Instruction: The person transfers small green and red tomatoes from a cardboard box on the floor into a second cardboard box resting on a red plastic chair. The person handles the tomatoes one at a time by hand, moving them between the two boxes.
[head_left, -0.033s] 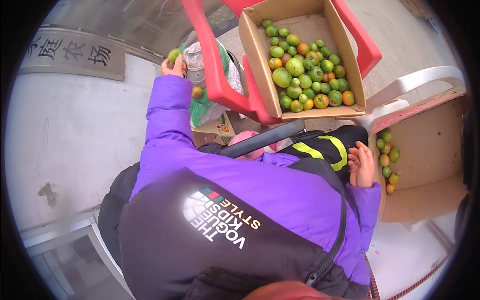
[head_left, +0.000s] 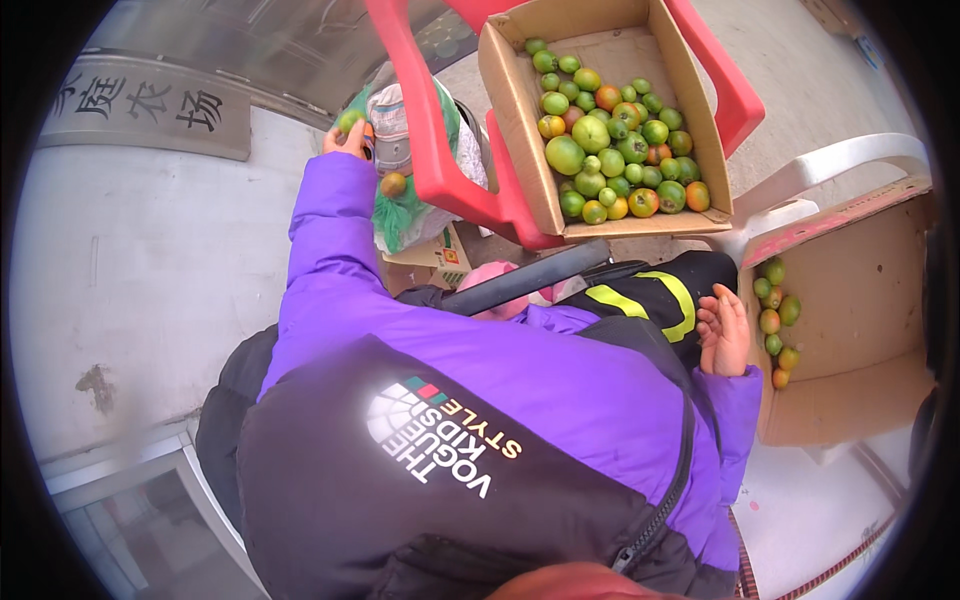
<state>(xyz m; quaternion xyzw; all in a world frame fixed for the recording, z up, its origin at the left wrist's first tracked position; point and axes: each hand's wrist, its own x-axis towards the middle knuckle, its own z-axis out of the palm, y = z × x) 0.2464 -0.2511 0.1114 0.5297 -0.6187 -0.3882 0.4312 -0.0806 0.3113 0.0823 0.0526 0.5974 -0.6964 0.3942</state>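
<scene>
We are looking down over our own purple and black jacket (head_left: 480, 420). Our left hand (head_left: 348, 138) is reaching up and away from us, its fingers curling around a green tomato (head_left: 349, 121), holding it just beside a green bag (head_left: 400, 215) that is sitting behind a red chair (head_left: 430, 150). An orange tomato (head_left: 393, 184) is lying on the bag, just below that hand. Our right hand (head_left: 724, 335) is resting open and holding nothing, palm up with fingers loosely spread, lying against a black and yellow trouser leg (head_left: 660, 295). A cardboard box (head_left: 515, 110) is sitting on the red chair, carrying a heap of green, yellow and orange tomatoes (head_left: 610, 150). To our right, a second box (head_left: 850, 300) is resting on a white chair (head_left: 830, 165), with a few tomatoes (head_left: 778, 320) gathering along its left side, near our open hand
</scene>
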